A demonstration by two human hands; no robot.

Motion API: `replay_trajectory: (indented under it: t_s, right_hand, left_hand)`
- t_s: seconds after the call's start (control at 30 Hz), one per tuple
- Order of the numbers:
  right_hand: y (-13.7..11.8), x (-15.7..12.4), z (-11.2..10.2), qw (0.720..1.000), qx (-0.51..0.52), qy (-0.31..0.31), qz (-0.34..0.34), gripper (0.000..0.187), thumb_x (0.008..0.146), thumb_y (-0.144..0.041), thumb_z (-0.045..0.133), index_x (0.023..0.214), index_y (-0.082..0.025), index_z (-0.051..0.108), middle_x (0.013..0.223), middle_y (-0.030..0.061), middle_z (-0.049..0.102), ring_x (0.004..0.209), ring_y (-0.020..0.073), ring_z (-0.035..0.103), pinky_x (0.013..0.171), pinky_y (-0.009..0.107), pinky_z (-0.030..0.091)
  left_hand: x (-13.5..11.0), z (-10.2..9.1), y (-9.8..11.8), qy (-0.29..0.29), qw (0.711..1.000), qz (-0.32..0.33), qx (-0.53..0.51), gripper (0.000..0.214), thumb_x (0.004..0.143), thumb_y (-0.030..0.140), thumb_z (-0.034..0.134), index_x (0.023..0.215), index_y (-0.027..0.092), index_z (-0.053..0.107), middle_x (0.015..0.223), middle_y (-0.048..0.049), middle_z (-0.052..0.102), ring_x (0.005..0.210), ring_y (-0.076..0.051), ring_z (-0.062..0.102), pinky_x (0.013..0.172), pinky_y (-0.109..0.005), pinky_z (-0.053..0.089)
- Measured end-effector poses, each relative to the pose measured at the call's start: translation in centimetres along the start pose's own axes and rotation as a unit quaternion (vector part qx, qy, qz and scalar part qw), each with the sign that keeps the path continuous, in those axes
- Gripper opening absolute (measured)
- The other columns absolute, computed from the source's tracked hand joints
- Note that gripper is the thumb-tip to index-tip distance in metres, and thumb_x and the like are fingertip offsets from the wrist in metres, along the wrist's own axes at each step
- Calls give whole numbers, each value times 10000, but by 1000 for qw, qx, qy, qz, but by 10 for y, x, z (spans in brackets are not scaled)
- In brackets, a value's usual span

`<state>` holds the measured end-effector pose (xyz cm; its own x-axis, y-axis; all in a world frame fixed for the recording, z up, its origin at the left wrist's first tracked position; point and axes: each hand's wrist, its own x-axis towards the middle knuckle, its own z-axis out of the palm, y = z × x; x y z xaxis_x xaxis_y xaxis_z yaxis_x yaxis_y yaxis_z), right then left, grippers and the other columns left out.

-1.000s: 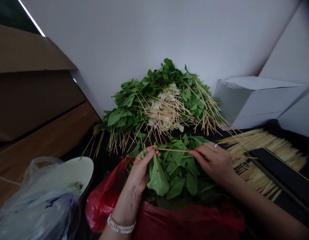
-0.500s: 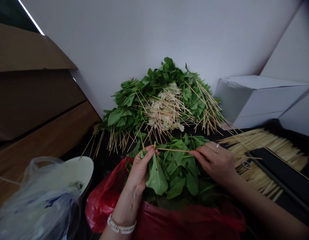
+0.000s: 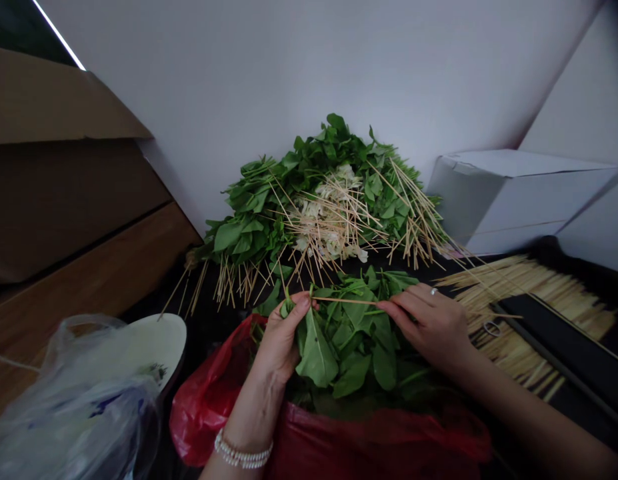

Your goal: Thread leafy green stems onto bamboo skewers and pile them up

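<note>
My left hand pinches the stems of a green leaf that hangs down from my fingers. My right hand pinches a thin bamboo skewer that runs level towards my left fingertips and meets the leaf stems there. Both hands hover over loose green leaves lying in an open red plastic bag. A pearl bracelet is on my left wrist and a ring on my right hand.
A big pile of skewered greens leans against the white wall behind. Bare skewers lie in a heap on the right. A white box stands at back right. A clear plastic bag and a white plate sit at left beside cardboard boxes.
Almost nothing differs; both hands keep the same pinch on leaf and skewer, with only a slight shift of the view.
</note>
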<state>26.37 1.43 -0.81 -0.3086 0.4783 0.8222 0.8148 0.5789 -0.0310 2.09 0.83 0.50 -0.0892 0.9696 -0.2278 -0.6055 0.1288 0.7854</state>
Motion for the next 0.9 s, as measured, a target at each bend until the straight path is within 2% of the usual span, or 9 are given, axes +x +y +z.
replay_trajectory:
  t_s: [0.3, 0.57, 0.9]
  right_hand:
    - [-4, -6, 4, 1000, 2, -4, 13, 258, 933, -302, 636, 705, -183, 638, 639, 2, 588, 626, 125, 531, 623, 274, 363]
    - [-10, -10, 6, 999, 5, -34, 31, 317, 967, -319, 572, 682, -195, 633, 647, 10, 592, 641, 129, 528, 608, 281, 336]
    - [-11, -9, 9, 997, 41, -48, 47, 362, 979, -357, 552, 661, -191, 605, 630, 1, 578, 627, 124, 545, 607, 275, 340]
  left_hand:
    - [-1, 1, -1, 8, 999, 15, 45, 382, 460, 279, 967, 741, 149, 742, 634, 12, 710, 547, -90, 620, 542, -170, 504]
    - [-1, 2, -8, -17, 994, 47, 94, 341, 533, 275, 939, 736, 145, 697, 652, 20, 690, 554, -82, 602, 558, -170, 492]
    - [-2, 2, -11, -35, 991, 38, 120, 372, 544, 322, 936, 742, 154, 670, 613, 34, 660, 503, -82, 574, 507, -175, 470]
